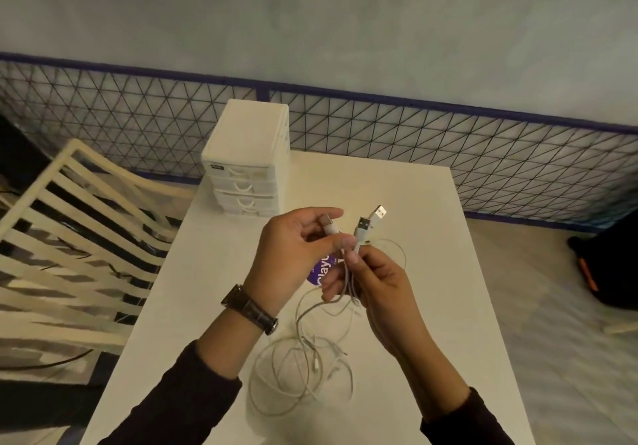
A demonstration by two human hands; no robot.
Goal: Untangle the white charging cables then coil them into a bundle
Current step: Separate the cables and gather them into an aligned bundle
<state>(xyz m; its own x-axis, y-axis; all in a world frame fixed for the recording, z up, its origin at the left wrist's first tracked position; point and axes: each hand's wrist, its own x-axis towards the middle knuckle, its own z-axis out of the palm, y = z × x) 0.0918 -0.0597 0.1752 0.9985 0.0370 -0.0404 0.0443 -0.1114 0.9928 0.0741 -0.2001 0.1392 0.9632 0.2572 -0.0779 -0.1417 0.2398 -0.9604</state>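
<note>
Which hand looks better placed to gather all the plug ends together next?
Probably the right hand: it already pinches two cables just under their plugs. The left hand holds only one plug, close enough to pass over.

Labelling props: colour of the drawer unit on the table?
White; the drawer unit shows best in head view.

White cables [303, 368] — purple label [322, 272]

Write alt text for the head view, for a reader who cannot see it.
Two hands hold white charging cables above a white table: the left hand grips one plug end, the right hand pinches the strands below two USB plugs. The rest lies in tangled loops on the table, with a white drawer unit at the far edge.
</note>
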